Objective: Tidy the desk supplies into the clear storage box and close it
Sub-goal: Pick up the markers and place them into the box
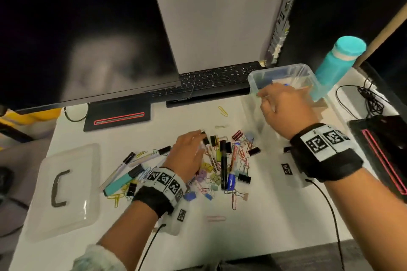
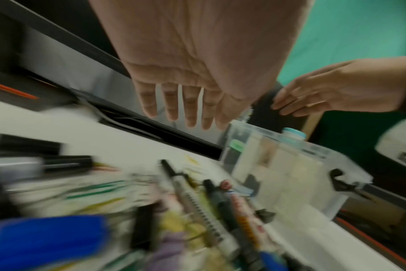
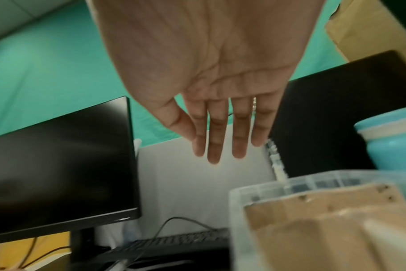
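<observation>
A heap of pens, markers, binder clips and paper clips (image 1: 220, 160) lies mid-desk, blurred in the left wrist view (image 2: 197, 210). A black marker (image 1: 223, 165) lies in it. My left hand (image 1: 193, 145) hovers over the heap's left side, fingers straight (image 2: 188, 113) and holding nothing. The clear storage box (image 1: 277, 69) stands lidless at the back right and holds a brown card-like piece (image 3: 325, 220). My right hand (image 1: 277, 103) is spread above its near side, palm down, fingers straight (image 3: 216, 146) and empty. The clear lid (image 1: 72, 182), with a dark handle, lies at the left.
A dark monitor (image 1: 83, 35) and black keyboard (image 1: 211, 81) line the back. A teal bottle (image 1: 337, 66) stands right behind the box. Tangled cables (image 1: 372, 99) and a black device (image 1: 383, 149) sit at the right edge. Stray paper clips (image 1: 222, 111) lie beyond the heap.
</observation>
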Demonstrator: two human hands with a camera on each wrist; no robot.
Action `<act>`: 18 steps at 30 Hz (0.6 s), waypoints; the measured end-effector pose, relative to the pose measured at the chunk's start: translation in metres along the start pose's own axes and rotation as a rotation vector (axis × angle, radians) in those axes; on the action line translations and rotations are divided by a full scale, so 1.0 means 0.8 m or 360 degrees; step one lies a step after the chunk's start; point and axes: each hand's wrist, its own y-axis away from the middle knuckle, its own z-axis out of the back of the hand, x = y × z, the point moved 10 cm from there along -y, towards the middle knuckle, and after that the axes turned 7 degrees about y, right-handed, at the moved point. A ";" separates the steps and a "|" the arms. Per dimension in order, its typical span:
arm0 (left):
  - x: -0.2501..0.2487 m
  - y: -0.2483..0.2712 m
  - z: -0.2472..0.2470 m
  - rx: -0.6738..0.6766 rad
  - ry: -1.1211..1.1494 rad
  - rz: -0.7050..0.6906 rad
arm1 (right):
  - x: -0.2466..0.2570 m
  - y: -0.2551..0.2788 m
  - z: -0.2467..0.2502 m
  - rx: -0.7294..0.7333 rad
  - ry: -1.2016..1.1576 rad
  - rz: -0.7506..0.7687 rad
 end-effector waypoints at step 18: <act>0.189 0.028 0.056 -0.0012 -0.0557 0.0549 | 0.105 0.067 -0.263 0.0971 0.0253 -0.0386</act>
